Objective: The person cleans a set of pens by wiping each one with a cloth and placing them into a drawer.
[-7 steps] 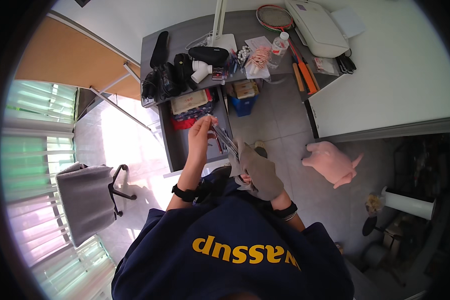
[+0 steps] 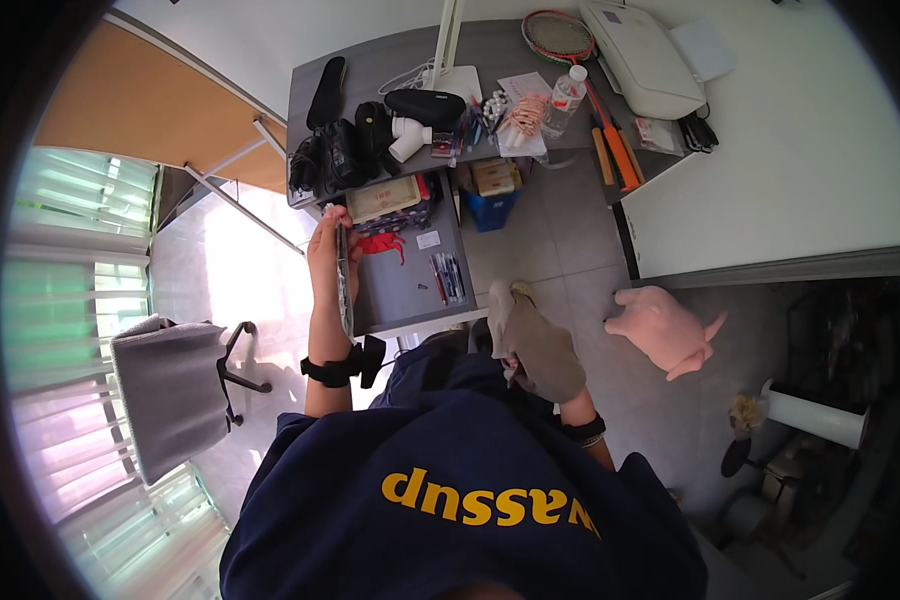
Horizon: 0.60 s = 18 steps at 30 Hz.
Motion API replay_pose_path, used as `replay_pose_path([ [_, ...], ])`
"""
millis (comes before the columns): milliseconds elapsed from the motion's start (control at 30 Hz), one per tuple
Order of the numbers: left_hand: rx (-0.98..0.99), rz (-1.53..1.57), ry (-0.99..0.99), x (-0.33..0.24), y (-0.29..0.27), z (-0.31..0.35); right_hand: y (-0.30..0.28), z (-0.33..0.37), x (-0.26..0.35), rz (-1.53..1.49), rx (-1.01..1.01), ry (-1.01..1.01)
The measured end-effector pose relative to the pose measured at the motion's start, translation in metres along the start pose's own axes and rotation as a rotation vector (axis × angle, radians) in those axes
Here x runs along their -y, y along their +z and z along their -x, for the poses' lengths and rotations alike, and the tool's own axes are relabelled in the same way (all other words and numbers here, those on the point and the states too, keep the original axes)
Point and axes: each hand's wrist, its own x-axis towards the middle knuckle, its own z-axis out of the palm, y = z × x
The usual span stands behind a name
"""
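Note:
My left hand (image 2: 328,235) is closed on a thin, flat, dark silvery thing (image 2: 344,290), seen nearly edge-on, so its kind is unclear. It hangs over the left side of an open drawer (image 2: 395,285). On the right, a grey-beige cloth (image 2: 540,345) drapes over my right hand (image 2: 511,368), which grips it; most of those fingers are hidden. Inside the drawer lie several pens (image 2: 452,278), a red cloth piece (image 2: 382,244), a small white card (image 2: 428,240) and a beige booklet (image 2: 384,198) at the back.
Above the drawer is a grey desk (image 2: 370,75) with dark cases, a water bottle (image 2: 567,98), a racket (image 2: 558,36) and a printer (image 2: 645,60). A blue bin (image 2: 490,210) stands beneath it. A pink plush toy (image 2: 667,330) lies on the floor; a grey chair (image 2: 175,395) stands left.
My left hand has drawn the flat thing away from the cloth, leftward to the drawer's left side. My right hand and the cloth have shifted slightly to the right.

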Motion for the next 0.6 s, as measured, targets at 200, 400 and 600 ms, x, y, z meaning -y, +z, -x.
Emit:
replay_pose_path([
  [200,0.035,-0.117,0.051,0.019,0.033,0.021,0.014,-0.019,-0.004,-0.691,0.123,0.272],
  [400,0.199,-0.554,0.168,0.043,0.085,0.064,0.036,-0.018,-0.002,-0.789,0.227,0.271],
  [600,0.305,-0.229,-0.014,0.049,0.071,0.053,0.062,-0.003,-0.009,-0.777,0.263,0.287],
])
